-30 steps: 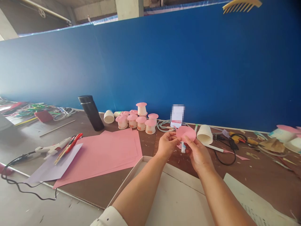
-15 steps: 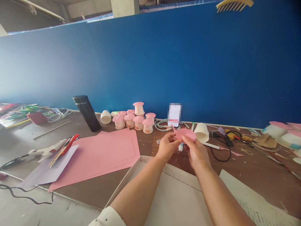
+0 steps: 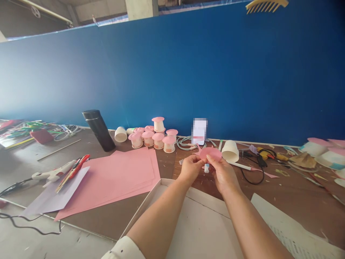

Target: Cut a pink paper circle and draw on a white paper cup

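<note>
A round pink paper disc (image 3: 211, 153) is held between my two hands above the table. My left hand (image 3: 191, 168) pinches its left lower edge. From the other side my right hand (image 3: 225, 174) grips it, thumb on top and fingers hidden beneath. Just below the disc a small white and blue piece (image 3: 206, 168) shows, too small to name. Close by on the right lies a stack of white paper cups (image 3: 230, 151) on its side. Several small cups with pink paper tops (image 3: 159, 139) stand grouped to the left, against the blue wall.
Pink paper sheets (image 3: 126, 169) lie left of a shallow white box lid (image 3: 199, 230) under my forearms. A glue gun (image 3: 54, 172) and red-handled scissors (image 3: 77, 167) rest further left. A black bottle (image 3: 99, 131), a phone (image 3: 199, 131) and cables (image 3: 183, 143) are along the wall.
The disc and both hands have shifted very slightly left in view, with the grip kept. Everything else stays in place apart from a small camera movement.
</note>
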`<state>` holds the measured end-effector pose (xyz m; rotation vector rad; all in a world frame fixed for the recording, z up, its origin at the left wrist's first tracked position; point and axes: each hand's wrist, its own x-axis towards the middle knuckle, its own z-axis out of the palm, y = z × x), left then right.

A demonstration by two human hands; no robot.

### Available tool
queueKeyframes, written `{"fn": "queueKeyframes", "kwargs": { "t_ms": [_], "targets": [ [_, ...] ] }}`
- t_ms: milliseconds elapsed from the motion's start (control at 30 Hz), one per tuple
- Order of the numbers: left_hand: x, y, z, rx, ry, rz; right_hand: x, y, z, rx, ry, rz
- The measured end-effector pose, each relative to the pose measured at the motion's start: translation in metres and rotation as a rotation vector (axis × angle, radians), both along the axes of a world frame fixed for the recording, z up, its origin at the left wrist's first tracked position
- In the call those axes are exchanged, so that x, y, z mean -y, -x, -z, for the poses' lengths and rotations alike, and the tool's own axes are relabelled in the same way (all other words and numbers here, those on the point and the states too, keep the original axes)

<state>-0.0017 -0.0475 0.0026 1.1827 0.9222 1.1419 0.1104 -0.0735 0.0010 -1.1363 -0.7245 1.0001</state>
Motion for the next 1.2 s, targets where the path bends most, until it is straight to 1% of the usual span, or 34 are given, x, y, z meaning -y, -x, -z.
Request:
{"fn": "queueKeyframes", "kwargs": {
  "t_ms": [167,233,300,433,500,733,933,1000,1067,1200],
  "targets": [
    [-0.001,-0.002,0.004,-0.007,-0.010,0.025,0.000,0.000,0.000,0.121,0.003,0.133],
    [-0.001,-0.003,0.004,-0.008,-0.012,0.028,0.000,-0.001,0.000,0.152,0.017,0.158],
    [-0.001,-0.002,0.004,-0.009,-0.010,0.022,0.000,-0.002,0.002,0.128,0.013,0.137],
    [0.000,-0.001,0.002,-0.017,0.009,0.010,-0.001,-0.006,0.004,0.067,-0.006,0.045],
    [0.000,0.000,0.002,-0.020,0.019,0.009,-0.001,-0.006,0.004,0.055,-0.020,0.029],
    [0.001,0.000,0.001,-0.053,0.013,0.039,-0.003,-0.007,0.006,0.107,-0.025,0.112],
    [0.001,0.001,-0.001,0.004,0.028,0.029,0.000,-0.003,-0.003,-0.032,-0.058,-0.008],
    [0.000,0.001,0.000,0.010,0.023,0.025,0.001,-0.002,-0.005,-0.059,-0.064,-0.018],
    [0.000,0.001,0.001,-0.008,0.018,0.021,0.000,-0.002,-0.004,-0.044,-0.059,-0.003],
    [0.000,0.000,0.003,-0.056,0.021,0.023,-0.002,-0.005,0.001,0.054,-0.028,0.060]
  ]
}}
